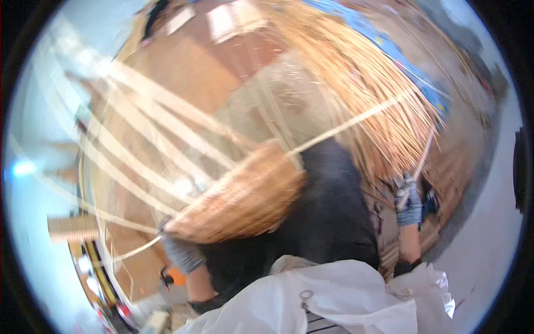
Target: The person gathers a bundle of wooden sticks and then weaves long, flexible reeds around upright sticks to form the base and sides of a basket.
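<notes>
A partly woven basket [245, 195] of tan strips lies tilted across my lap, over dark trousers. Long pale strips [150, 117] fan out from its upper edge, blurred by motion, and one more [356, 119] reaches off to the right. My left hand [183, 250], in a grey glove, grips the basket's lower left corner; its fingertips are partly hidden. Out to the right, my gloved right hand [409, 200] is closed around a thin pale strip [426, 150], beside the near end of a pile of strips.
The large pile of long thin strips [367, 83] covers the floor at the right, next to a blue sheet [384, 47]. Brown boards [194, 78] and scattered shavings [286, 92] lie ahead. An orange object [176, 276] is near my left forearm; a dark object [429, 201] is beside my right hand.
</notes>
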Demonstrator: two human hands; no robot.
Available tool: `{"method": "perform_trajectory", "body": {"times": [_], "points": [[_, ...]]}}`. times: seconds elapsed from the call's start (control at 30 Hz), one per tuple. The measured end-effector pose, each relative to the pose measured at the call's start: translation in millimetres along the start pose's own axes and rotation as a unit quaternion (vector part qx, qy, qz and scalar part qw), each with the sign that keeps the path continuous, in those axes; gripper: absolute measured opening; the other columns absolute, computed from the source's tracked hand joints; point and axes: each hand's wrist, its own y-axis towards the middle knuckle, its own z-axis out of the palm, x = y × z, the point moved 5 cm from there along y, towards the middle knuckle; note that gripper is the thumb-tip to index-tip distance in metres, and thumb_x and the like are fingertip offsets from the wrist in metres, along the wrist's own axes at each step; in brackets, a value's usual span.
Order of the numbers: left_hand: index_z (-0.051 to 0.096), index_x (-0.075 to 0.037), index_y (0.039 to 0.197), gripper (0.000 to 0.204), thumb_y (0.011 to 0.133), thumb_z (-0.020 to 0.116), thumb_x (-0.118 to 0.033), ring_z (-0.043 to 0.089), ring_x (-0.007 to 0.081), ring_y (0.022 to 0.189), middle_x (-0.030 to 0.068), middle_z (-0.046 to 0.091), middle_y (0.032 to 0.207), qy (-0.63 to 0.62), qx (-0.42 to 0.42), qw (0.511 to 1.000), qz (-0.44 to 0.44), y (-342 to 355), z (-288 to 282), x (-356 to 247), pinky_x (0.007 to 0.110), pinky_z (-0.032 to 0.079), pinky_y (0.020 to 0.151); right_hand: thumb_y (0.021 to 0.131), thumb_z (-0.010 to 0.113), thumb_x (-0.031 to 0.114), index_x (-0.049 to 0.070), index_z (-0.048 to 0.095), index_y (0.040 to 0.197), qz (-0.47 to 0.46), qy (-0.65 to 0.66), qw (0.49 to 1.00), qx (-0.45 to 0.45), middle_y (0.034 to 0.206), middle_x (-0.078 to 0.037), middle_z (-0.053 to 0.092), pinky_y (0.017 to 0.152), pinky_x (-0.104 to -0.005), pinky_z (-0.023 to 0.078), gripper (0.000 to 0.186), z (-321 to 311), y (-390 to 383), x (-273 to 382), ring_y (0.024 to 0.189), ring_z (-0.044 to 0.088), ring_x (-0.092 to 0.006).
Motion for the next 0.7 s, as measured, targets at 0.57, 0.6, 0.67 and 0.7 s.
{"method": "perform_trajectory", "body": {"times": [0.57,0.6,0.67,0.7], "points": [[0.045,-0.005,0.104,0.034,0.087,0.046,-0.034,0.054,0.02,0.09,0.015,0.056,0.099,-0.17,-0.024,0.984,0.037,-8,25,-25,0.033,0.045,0.081,0.074,0.063,0.002,0.0,0.057,0.1,0.337,-0.519,0.709,0.34,0.084,-0.007,0.061,0.072,-0.0266,0.05,0.027,274,-92,-201,0.079,0.059,-0.0143],[0.046,-0.004,0.104,0.032,0.088,0.046,-0.032,0.054,0.0207,0.092,0.0163,0.056,0.1,-0.195,-0.011,0.98,0.035,-8,27,-21,0.033,0.044,0.082,0.074,0.064,0.004,0.001,0.057,0.101,0.319,-0.536,0.712,0.323,0.083,-0.006,0.06,0.072,-0.026,0.049,0.029,271,-95,-198,0.078,0.059,-0.0137],[0.046,-0.004,0.104,0.032,0.088,0.046,-0.032,0.054,0.021,0.092,0.0168,0.056,0.1,-0.186,-0.01,0.982,0.039,-4,29,-21,0.033,0.044,0.082,0.073,0.066,0.006,0.002,0.056,0.102,0.298,-0.555,0.712,0.31,0.082,-0.005,0.06,0.072,-0.0255,0.049,0.031,274,-95,-195,0.077,0.058,-0.0132],[0.046,-0.004,0.104,0.032,0.088,0.046,-0.031,0.054,0.0214,0.093,0.0173,0.056,0.1,-0.175,-0.01,0.984,0.042,-3,32,-21,0.033,0.044,0.083,0.072,0.068,0.011,0.002,0.055,0.105,0.277,-0.589,0.696,0.303,0.081,-0.006,0.061,0.07,-0.0253,0.049,0.037,271,-93,-193,0.076,0.058,-0.0128]]}}
